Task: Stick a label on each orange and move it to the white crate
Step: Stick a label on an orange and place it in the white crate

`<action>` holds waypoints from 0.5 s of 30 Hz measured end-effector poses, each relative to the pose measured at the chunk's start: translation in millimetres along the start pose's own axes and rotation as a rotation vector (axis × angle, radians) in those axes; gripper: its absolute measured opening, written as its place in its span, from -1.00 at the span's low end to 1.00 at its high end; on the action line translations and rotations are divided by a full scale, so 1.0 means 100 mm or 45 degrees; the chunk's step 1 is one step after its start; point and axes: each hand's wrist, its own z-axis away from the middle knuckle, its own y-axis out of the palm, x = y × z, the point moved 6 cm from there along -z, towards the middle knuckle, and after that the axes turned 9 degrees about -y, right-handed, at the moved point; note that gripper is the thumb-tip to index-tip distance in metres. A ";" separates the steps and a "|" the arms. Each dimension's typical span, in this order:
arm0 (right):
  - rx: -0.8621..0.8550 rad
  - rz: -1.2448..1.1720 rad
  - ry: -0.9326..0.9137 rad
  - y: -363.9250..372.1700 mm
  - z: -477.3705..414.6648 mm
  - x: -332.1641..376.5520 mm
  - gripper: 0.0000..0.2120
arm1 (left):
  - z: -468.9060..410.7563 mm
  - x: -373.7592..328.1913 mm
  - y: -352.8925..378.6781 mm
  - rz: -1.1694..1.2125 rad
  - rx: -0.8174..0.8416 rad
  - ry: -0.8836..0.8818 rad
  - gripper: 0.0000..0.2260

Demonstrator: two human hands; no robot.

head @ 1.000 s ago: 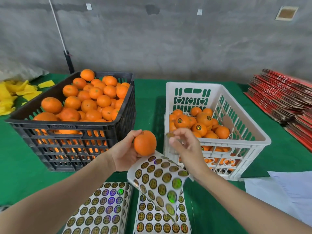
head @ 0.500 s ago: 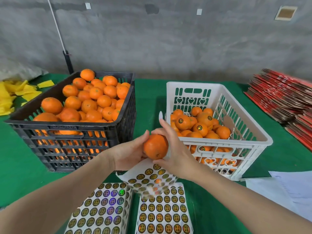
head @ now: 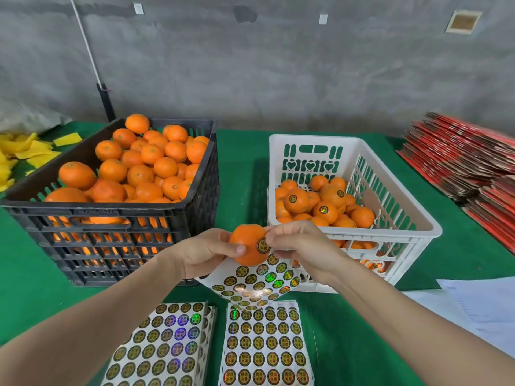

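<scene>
My left hand grips an orange in front of me, between the two crates. A round gold-and-black label sits on the orange's right side. My right hand curls over the orange's right edge, fingertips on top and thumb beside the label. A curled label sheet hangs just under both hands; which hand holds it is hidden. The white crate to the right holds several labelled oranges. The black crate on the left is heaped with unlabelled oranges.
Two flat stacks of label sheets lie on the green table near me. A pile of red flat cartons fills the right side. Yellow scraps lie at far left, white papers at near right.
My right hand brought a label from the sheet to the orange and stuck it on. Both hands and the orange shifted slightly right, and the sheet dropped lower beneath them.
</scene>
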 end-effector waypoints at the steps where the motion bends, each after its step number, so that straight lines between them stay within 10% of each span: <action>1: 0.006 0.019 -0.007 0.01 0.01 0.01 -0.74 | 0.00 0.00 0.00 0.001 -0.001 0.000 -0.10; 15: -0.197 0.675 -0.527 0.06 0.11 0.19 -0.86 | -0.04 -0.05 0.06 0.065 0.053 -0.018 -0.13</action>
